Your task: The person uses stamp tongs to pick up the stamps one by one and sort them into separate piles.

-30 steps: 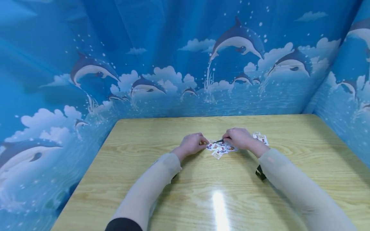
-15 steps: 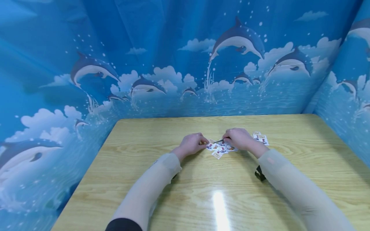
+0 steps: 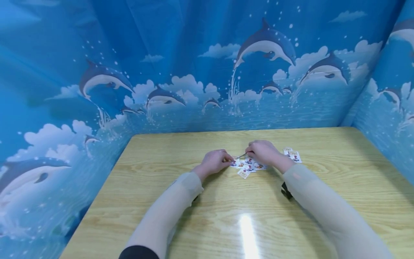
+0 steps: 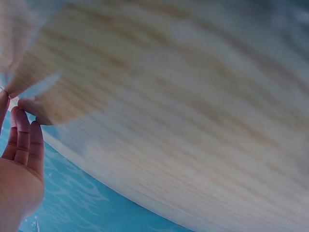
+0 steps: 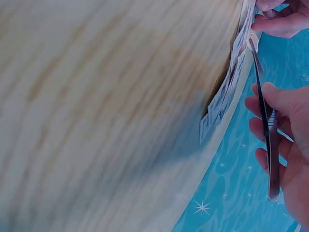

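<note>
Small printed cards (image 3: 248,167) lie overlapping on the table between the two hands. My right hand (image 3: 262,151) pinches metal tweezers (image 5: 270,130) between thumb and fingers, their tips pointing left at a small pale piece (image 5: 253,40) beside the left fingertips. My left hand (image 3: 216,161) has its thumb and fingertips together at the left end of the cards and seems to pinch a card's edge; in the left wrist view the left hand (image 4: 21,164) shows at the left border, what it holds being too small to tell.
A separate group of cards (image 3: 294,156) lies to the right of the right hand. The wooden table (image 3: 155,158) meets a blue dolphin-print curtain (image 3: 194,90) at its back edge. A dark device (image 3: 286,190) shows under the right forearm.
My right hand and the tweezers have shifted slightly left and away from me, and the tweezers lie at a steeper angle. My left hand has hardly moved.
</note>
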Demonstrator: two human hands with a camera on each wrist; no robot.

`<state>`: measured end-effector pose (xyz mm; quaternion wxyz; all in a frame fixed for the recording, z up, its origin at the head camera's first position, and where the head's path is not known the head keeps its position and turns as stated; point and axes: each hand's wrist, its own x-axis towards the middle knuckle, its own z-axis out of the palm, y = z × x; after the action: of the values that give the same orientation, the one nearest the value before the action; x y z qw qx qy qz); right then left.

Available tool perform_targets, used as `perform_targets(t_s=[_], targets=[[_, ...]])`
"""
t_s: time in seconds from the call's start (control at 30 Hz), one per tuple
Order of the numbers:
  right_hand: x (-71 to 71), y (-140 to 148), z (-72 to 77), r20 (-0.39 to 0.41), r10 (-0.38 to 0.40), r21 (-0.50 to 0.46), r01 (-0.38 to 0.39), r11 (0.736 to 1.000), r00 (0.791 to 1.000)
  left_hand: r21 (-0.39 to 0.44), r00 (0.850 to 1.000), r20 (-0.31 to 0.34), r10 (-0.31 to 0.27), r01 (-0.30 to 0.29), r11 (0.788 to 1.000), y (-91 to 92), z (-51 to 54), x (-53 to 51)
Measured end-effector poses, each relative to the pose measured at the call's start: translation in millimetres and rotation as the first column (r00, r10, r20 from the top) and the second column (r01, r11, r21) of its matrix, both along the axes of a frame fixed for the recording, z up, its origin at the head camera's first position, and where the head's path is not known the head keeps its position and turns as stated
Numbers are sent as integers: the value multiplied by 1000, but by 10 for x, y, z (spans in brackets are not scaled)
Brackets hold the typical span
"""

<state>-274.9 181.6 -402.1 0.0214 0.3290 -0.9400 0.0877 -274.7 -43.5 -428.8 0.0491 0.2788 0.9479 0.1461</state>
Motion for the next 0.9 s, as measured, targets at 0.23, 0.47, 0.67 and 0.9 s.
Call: perform_targets(t_s=[0.23, 0.47, 0.67, 0.9], targets=[[-5, -60, -32, 7, -7, 5, 7, 1000, 1000, 1, 1000, 3, 10, -10, 1000, 3, -14, -12], [83, -40, -29, 67, -62, -9, 63, 998, 996, 13, 1000, 19, 21, -21, 1000, 4, 9, -5], [146, -33, -28, 63, -54, -19, 55, 998, 997, 14, 1000, 16, 24, -25, 1000, 3, 29, -7], [147, -54, -52, 52, -62, -27, 64, 998, 997, 19, 999, 30, 28, -28, 999, 9, 11, -11]])
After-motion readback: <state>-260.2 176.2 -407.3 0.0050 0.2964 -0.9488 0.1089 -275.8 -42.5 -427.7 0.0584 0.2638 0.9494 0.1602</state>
